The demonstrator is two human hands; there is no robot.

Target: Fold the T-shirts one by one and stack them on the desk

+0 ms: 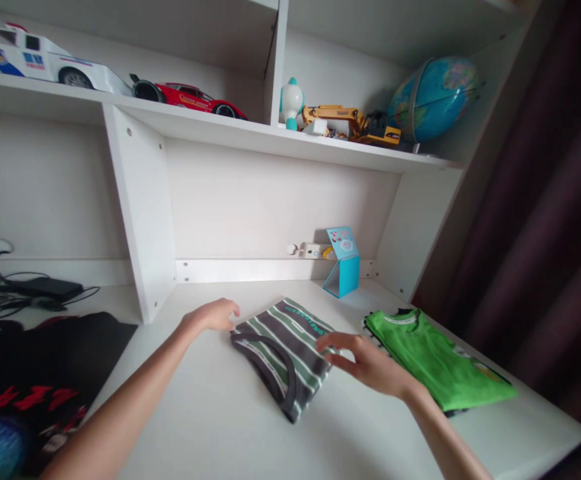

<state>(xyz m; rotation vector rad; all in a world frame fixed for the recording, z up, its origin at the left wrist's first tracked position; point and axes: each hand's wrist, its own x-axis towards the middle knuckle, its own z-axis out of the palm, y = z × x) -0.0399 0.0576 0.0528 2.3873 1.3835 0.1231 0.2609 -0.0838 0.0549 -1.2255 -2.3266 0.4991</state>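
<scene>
Nearest, around eight to nine o'clock from the striped shirt, a black garment (55,360) with red print lies loose, not in any neat shape that shows. Toward six o'clock the white desk top (210,427) gives the widest open stretch, while the forearms reach in at seven and five. At the centre, the striped shirt (300,333) lies flat, apparently already folded compactly, its collar toward seven o'clock. The left hand (213,315) is at its ten o'clock corner, fingers bent; whether they pinch cloth, I cannot tell. The right hand (370,363) is over its three o'clock edge, thumb and fingers parted, contact unclear. At three o'clock, beyond a narrow strip of desk, a green shirt (425,353) also looks folded, atop darker cloth and near the desk's right edge. Farther, a blue stand-up card (349,275) at one o'clock and an upright panel (143,213) at ten limit sideways room, beneath a shelf (250,127)
</scene>
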